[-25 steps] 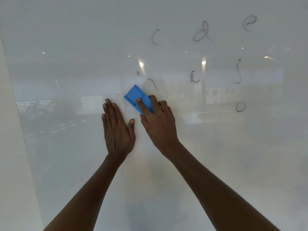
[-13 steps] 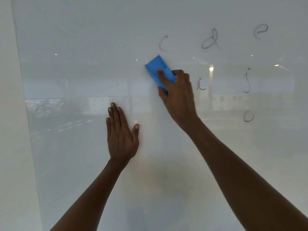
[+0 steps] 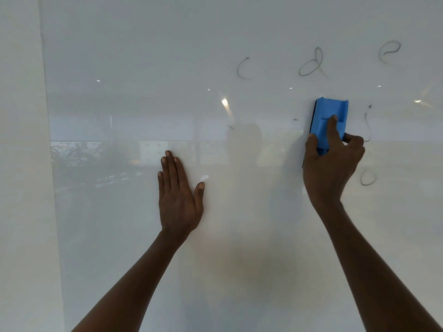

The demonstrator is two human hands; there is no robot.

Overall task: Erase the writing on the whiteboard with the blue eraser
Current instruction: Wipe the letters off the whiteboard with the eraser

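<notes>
Head view: right hand (image 3: pixel 330 173) grip clamped on blue eraser (image 3: pixel 329 116) against whiteboard (image 3: pixel 143 56); left hand (image 3: pixel 178 197) flat, fingers spread.

wall: plain off-white strip (image 3: pixel 21 164) down the left edge, unlit and flat
reflections: glossy surface mirrors small ceiling spots (image 3: pixel 224 101), one bright flare
reflected room: faint window band, leafy plants (image 3: pixel 79 152) at left, blurred
light: soft, even, slightly warm lower down

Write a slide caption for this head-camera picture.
Right hand presses blue eraser on whiteboard; left hand rests flat.
</notes>
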